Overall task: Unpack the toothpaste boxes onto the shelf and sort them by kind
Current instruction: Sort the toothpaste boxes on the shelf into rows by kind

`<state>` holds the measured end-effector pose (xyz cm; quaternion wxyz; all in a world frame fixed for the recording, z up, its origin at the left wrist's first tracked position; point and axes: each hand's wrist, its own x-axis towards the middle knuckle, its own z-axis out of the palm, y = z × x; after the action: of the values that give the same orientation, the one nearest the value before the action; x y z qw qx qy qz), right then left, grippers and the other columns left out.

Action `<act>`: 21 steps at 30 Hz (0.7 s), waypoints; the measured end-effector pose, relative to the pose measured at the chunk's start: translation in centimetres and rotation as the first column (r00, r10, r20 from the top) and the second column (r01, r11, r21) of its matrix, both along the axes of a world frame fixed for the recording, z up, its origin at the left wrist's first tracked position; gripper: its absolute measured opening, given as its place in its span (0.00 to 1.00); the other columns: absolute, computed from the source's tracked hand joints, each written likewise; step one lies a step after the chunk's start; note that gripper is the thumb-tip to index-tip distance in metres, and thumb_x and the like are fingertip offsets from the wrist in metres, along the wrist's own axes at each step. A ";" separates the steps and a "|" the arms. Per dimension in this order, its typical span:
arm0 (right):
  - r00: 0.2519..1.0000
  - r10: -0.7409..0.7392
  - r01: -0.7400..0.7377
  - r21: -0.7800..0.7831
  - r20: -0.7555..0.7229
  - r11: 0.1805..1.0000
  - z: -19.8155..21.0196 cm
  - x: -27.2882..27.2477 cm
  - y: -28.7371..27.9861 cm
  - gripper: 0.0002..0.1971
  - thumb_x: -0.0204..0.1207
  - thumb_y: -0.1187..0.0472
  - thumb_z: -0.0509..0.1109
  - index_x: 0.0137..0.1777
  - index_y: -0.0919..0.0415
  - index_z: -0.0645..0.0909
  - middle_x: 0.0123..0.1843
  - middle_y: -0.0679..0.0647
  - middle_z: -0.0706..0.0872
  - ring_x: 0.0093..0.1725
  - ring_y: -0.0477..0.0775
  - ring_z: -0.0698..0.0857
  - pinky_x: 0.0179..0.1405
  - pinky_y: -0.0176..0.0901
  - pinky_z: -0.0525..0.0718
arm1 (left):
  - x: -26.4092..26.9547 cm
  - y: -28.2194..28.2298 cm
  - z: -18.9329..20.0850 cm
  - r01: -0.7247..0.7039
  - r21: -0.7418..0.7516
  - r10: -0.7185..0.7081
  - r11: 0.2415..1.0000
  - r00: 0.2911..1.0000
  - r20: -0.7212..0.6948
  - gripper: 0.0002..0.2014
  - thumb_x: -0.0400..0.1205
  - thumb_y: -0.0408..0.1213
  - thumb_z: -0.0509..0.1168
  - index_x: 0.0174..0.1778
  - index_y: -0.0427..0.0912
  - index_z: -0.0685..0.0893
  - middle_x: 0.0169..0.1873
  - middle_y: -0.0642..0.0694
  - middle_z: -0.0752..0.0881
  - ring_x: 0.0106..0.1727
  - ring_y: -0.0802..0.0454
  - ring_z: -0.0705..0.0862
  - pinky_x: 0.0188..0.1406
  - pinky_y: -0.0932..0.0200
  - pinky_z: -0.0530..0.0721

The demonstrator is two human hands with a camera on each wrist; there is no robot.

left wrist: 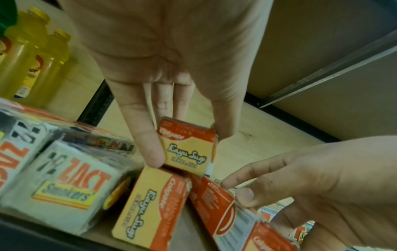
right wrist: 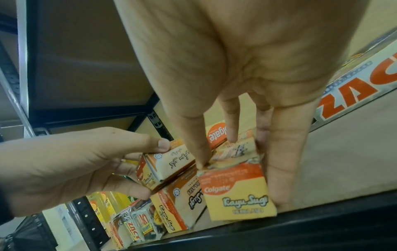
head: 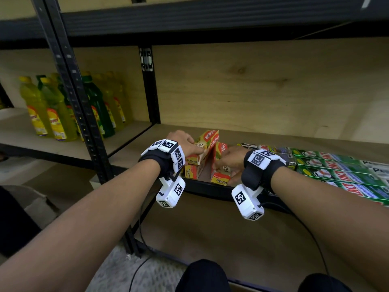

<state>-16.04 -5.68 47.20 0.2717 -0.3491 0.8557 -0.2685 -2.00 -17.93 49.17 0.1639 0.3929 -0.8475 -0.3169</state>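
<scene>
Several orange-and-cream Colgate Kayu Sugi toothpaste boxes point(head: 220, 179) sit at the front edge of the wooden shelf point(head: 263, 138). My left hand point(head: 200, 151) pinches the near end of one Colgate box point(left wrist: 184, 156) between thumb and fingers, above another Colgate box point(left wrist: 150, 207) that lies under it. Just to the right, my right hand point(head: 219, 165) grips a second Colgate box point(right wrist: 236, 191), thumb on one side and fingers on the other. A narrow gap separates the two held boxes. Both hands point(right wrist: 240, 180) hide the boxes' near tops in the head view.
Green Zact boxes point(head: 336, 165) lie in rows to the right, with white boxes point(head: 376, 167) beyond them. Wrapped Zact Smokers packs point(left wrist: 64, 186) lie close to the Colgate boxes. Yellow and green bottles point(head: 52, 110) stand on the left bay, behind a black post point(head: 84, 114).
</scene>
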 end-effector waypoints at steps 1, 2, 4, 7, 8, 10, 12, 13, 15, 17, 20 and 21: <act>0.999 -0.005 0.005 -0.012 0.048 1.000 -0.5 -0.6 -0.1 0.24 0.66 0.57 0.82 0.62 0.61 0.83 0.58 0.61 0.87 0.53 0.62 0.89 0.49 0.57 0.91 | -0.1 0.0 -0.1 -0.003 0.009 0.003 1.000 1.000 -0.015 0.29 0.70 0.50 0.80 0.66 0.44 0.85 0.56 0.48 0.87 0.34 0.48 0.92 0.32 0.56 0.91; 0.995 -0.004 0.006 -0.022 0.095 1.000 -0.3 -0.4 0.2 0.21 0.68 0.59 0.81 0.60 0.61 0.83 0.57 0.62 0.88 0.51 0.62 0.90 0.48 0.59 0.91 | -0.1 0.1 -0.1 -0.007 0.012 0.008 1.000 1.000 -0.027 0.29 0.70 0.50 0.80 0.65 0.44 0.85 0.57 0.47 0.87 0.35 0.48 0.92 0.35 0.55 0.91; 0.986 -0.020 0.027 -0.039 0.168 0.999 0.8 0.6 1.2 0.11 0.74 0.64 0.77 0.55 0.63 0.82 0.52 0.64 0.89 0.47 0.62 0.91 0.50 0.62 0.90 | -0.4 0.1 -0.3 -0.010 -0.007 0.009 1.000 0.999 -0.044 0.29 0.68 0.53 0.80 0.64 0.45 0.86 0.58 0.47 0.87 0.41 0.48 0.91 0.45 0.52 0.92; 0.967 -0.064 0.087 -0.079 0.248 0.993 1.8 0.9 2.0 0.05 0.81 0.69 0.68 0.55 0.64 0.78 0.39 0.61 0.84 0.36 0.57 0.88 0.47 0.59 0.90 | -0.8 1.0 -0.1 0.004 -0.039 -0.006 0.999 0.998 -0.057 0.29 0.67 0.54 0.80 0.61 0.46 0.88 0.57 0.48 0.88 0.48 0.50 0.90 0.51 0.52 0.90; 0.965 -0.075 0.099 -0.088 0.250 0.991 2.0 0.8 2.3 0.07 0.82 0.69 0.67 0.58 0.65 0.77 0.39 0.60 0.83 0.35 0.57 0.87 0.48 0.60 0.89 | -1.1 1.3 0.0 0.007 -0.044 -0.010 0.999 0.999 -0.052 0.28 0.67 0.54 0.80 0.61 0.46 0.88 0.56 0.49 0.89 0.48 0.51 0.89 0.50 0.52 0.91; 0.962 -0.097 0.131 -0.120 0.256 0.984 2.5 0.9 2.9 0.08 0.82 0.70 0.66 0.60 0.65 0.77 0.42 0.60 0.81 0.36 0.58 0.85 0.50 0.63 0.88 | -1.5 2.0 0.3 0.024 -0.066 -0.026 0.998 0.999 -0.033 0.28 0.67 0.55 0.80 0.61 0.46 0.88 0.54 0.50 0.89 0.48 0.52 0.89 0.50 0.56 0.90; 0.954 -0.111 0.159 -0.157 0.278 0.975 2.7 0.9 3.3 0.06 0.83 0.70 0.65 0.57 0.63 0.76 0.42 0.59 0.79 0.36 0.59 0.84 0.46 0.61 0.87 | -1.7 2.8 0.5 0.056 -0.126 -0.053 0.990 0.998 0.026 0.27 0.70 0.56 0.77 0.62 0.47 0.87 0.56 0.51 0.88 0.50 0.53 0.88 0.51 0.62 0.86; 0.951 -0.113 0.168 -0.173 0.287 0.970 2.7 0.9 3.5 0.05 0.83 0.70 0.64 0.56 0.62 0.76 0.42 0.59 0.79 0.37 0.59 0.83 0.44 0.58 0.87 | -1.8 3.1 0.4 0.079 -0.156 -0.070 0.985 0.996 0.059 0.27 0.71 0.57 0.76 0.63 0.48 0.86 0.58 0.51 0.88 0.52 0.54 0.87 0.51 0.63 0.83; 0.947 -0.110 0.175 -0.196 0.302 0.965 2.5 0.7 3.8 0.07 0.85 0.68 0.63 0.60 0.59 0.76 0.43 0.58 0.79 0.38 0.59 0.84 0.41 0.56 0.88 | -1.7 3.7 0.2 0.123 -0.197 -0.101 0.973 0.988 0.115 0.26 0.74 0.57 0.73 0.65 0.48 0.85 0.61 0.51 0.86 0.55 0.53 0.84 0.50 0.64 0.79; 0.946 -0.110 0.179 -0.208 0.306 0.962 2.3 0.6 3.8 0.10 0.85 0.66 0.64 0.64 0.58 0.76 0.45 0.58 0.80 0.40 0.60 0.85 0.40 0.56 0.90 | -1.5 3.8 0.0 0.139 -0.219 -0.114 0.966 0.986 0.126 0.23 0.78 0.57 0.70 0.64 0.48 0.86 0.61 0.52 0.86 0.51 0.55 0.83 0.47 0.65 0.77; 0.955 -0.093 0.157 -0.211 0.282 0.965 2.3 0.7 3.7 0.08 0.85 0.64 0.65 0.62 0.57 0.78 0.46 0.57 0.81 0.37 0.57 0.85 0.40 0.55 0.90 | -0.9 3.3 0.1 0.119 -0.182 -0.108 0.976 0.992 0.070 0.15 0.79 0.55 0.69 0.54 0.50 0.89 0.48 0.54 0.90 0.39 0.59 0.84 0.39 0.66 0.80; 0.959 -0.086 0.147 -0.212 0.270 0.966 2.3 0.9 3.6 0.07 0.85 0.64 0.65 0.60 0.57 0.78 0.46 0.57 0.81 0.36 0.56 0.84 0.40 0.55 0.90 | -0.6 3.0 0.2 0.105 -0.179 -0.097 0.978 0.994 0.053 0.14 0.79 0.55 0.69 0.52 0.51 0.90 0.45 0.55 0.89 0.37 0.59 0.84 0.38 0.66 0.81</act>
<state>-15.14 -2.07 49.54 0.3224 -0.2887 0.7951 -0.4248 -2.60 -14.91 49.35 0.1641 0.3397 -0.8951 -0.2377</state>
